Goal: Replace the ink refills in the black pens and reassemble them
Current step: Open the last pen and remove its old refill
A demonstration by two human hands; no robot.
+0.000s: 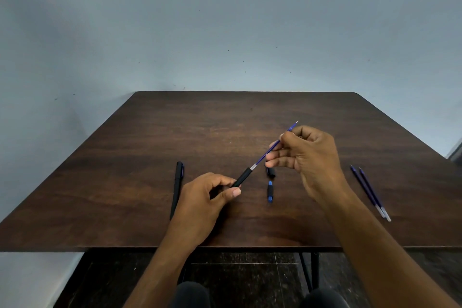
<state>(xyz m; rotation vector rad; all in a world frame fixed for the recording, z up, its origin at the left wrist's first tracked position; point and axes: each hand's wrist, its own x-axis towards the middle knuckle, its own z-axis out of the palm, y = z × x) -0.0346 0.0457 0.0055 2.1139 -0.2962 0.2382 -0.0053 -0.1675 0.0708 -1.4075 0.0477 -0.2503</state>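
Observation:
My left hand (207, 197) grips a black pen barrel (242, 177) that points up and to the right. A thin blue ink refill (265, 155) sticks out of the barrel's open end, and my right hand (305, 155) pinches it between thumb and fingers; its tip shows above my fingers. A whole black pen (177, 189) lies on the brown table (225, 117) just left of my left hand. A black cap (271, 172) and a small black-and-blue tip piece (270, 191) lie between my hands.
Two spare blue refills (370, 192) lie side by side at the table's right, pointing away from me. The table's near edge runs just below my wrists, with a dark tiled floor and table legs under it. A pale wall stands behind.

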